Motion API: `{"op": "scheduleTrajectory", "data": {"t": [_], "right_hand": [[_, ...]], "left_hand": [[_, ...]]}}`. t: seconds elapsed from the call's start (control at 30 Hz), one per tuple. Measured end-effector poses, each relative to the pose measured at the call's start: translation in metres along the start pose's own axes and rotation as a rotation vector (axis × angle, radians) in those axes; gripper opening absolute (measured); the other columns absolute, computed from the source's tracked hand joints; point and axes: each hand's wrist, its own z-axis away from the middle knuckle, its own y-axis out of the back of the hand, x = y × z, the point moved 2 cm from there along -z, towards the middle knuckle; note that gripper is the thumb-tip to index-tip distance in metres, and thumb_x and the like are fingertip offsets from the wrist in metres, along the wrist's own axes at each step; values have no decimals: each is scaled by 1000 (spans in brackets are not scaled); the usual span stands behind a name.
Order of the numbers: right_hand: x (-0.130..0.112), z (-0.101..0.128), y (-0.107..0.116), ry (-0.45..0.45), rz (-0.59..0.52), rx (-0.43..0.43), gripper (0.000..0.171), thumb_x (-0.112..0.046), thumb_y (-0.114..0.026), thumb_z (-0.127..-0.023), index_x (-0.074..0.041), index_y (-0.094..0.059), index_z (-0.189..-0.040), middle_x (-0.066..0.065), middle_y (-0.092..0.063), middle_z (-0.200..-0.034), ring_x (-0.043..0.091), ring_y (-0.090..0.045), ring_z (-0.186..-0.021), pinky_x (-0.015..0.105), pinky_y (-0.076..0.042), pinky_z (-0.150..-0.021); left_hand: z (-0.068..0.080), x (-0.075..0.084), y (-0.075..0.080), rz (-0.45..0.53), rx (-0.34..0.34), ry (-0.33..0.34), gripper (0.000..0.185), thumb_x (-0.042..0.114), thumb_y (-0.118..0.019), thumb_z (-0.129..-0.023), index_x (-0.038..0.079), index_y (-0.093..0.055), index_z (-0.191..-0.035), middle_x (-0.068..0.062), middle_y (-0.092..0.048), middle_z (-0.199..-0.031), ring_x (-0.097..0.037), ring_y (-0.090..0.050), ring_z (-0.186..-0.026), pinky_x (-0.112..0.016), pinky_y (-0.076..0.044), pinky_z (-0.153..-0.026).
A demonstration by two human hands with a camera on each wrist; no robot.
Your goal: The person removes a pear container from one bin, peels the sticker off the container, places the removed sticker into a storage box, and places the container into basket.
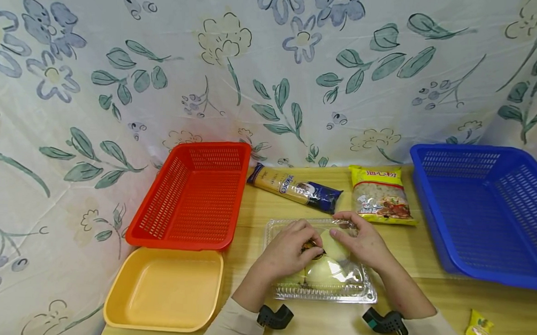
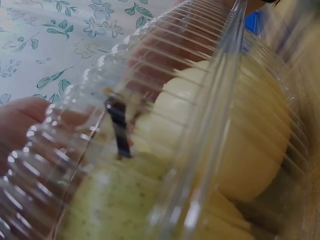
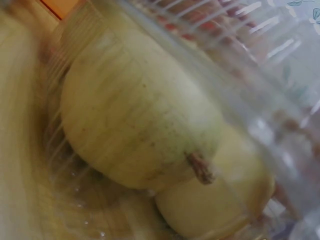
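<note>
Both hands work the clear clamshell (image 1: 323, 262) of pears (image 1: 331, 270) on the desk (image 1: 424, 314): left hand (image 1: 287, 251) pinches something small and dark, right hand (image 1: 364, 241) rests flat-fingered on the lid; box apparently unopened, all baskets bare.

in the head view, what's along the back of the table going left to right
red basket → spaghetti packet → yellow snack bag → blue basket
</note>
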Motion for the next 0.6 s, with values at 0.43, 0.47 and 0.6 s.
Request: {"op": "scheduleTrajectory", "data": {"t": [0.43,0.47,0.6], "right_hand": [[-3,0,0,-3,-2,0,54,-44,-70,-96,-16,-55,-140,15,-55,-146,39,-50,-134,52,-46,-98],[-3,0,0,-2,0,0,54,-44,-70,-96,-16,-55,-140,15,-55,-146,39,-51,-133,50,-46,-98],[-4,1,1,1,1,4,54,-45,-70,-96,-16,-55,-140,15,-56,-145,38,-54,-130,43,-47,-94]], "left_hand": [[1,-3,2,78,8,-3,5,28,-64,-102,24,-62,-102,9,-58,-108,-6,-55,-99,-23,-48,-89],[1,-3,2,82,8,-4,5,27,-64,-102,23,-61,-102,9,-59,-107,-6,-55,-99,-23,-48,-89],[1,-3,2,106,0,-3,4,26,-63,-102,22,-61,-103,9,-61,-105,-6,-55,-97,-21,-49,-89]]}}
